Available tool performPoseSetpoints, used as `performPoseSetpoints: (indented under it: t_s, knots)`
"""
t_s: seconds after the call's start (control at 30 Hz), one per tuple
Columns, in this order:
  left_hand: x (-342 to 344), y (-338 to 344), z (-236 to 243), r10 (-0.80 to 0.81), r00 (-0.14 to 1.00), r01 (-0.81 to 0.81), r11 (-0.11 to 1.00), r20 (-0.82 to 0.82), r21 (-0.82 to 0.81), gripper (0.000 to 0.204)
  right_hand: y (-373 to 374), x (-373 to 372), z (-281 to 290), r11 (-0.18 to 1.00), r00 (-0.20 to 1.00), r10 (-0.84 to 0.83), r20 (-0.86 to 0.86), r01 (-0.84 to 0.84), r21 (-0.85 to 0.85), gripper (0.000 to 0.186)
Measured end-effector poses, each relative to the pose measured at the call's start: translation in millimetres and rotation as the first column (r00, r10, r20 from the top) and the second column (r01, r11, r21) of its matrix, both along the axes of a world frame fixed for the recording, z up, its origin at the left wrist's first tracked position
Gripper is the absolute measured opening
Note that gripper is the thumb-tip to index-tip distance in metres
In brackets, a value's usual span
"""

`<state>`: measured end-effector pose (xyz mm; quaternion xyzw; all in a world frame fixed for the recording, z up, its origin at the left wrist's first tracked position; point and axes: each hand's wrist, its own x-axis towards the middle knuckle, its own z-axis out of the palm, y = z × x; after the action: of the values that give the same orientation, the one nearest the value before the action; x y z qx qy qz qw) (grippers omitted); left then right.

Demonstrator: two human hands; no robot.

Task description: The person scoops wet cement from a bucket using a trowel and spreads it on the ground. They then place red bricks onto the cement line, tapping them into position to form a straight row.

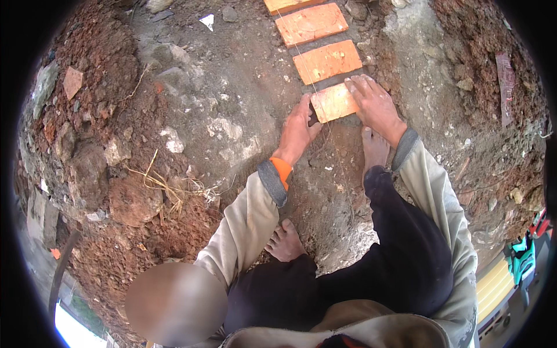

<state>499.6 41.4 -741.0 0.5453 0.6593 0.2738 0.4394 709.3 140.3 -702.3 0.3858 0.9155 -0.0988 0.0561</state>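
Right, both hands are at the near brick, the closest of an orange row and my landmark here. At its left end, the left hand has thumb and fingers parted around the corner; whether they clamp it, I can't tell. Over its right end goes the right hand, fingers close together across the top face, thumb hidden, so its grip is unclear too. A thin string crosses the brick's left part. Just beyond the brick lies a second brick, a gap between them, then a third brick farther up. Below the brick's right end, a bare right foot; well below its left, a bare left foot. Off to the brick's lower left, dry straw on reddish soil.
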Motion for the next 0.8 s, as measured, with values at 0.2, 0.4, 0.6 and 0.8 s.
performPoseSetpoints:
  t_s: [0.2,0.4,0.6,0.8]
  knots:
    - [-9,7,8,-0.156,0.970,0.161,0.987,-0.187,0.011,0.082,-7,-4,3,0.998,1.000,-0.008,-0.004,0.009,0.055,0.056]
    - [-7,9,5,-0.147,0.974,0.146,0.989,-0.171,-0.019,0.082,9,-12,6,0.997,0.999,0.032,0.039,-0.035,0.074,0.057]
    - [-10,8,7,-0.094,0.979,0.109,0.991,-0.181,0.072,0.079,4,-5,12,0.991,0.999,-0.048,0.016,0.049,-0.123,0.057]
    - [-14,15,18,-0.138,0.974,0.138,0.990,-0.178,-0.013,0.081,31,-42,28,0.942,0.758,-0.195,-0.623,0.322,0.097,0.064]
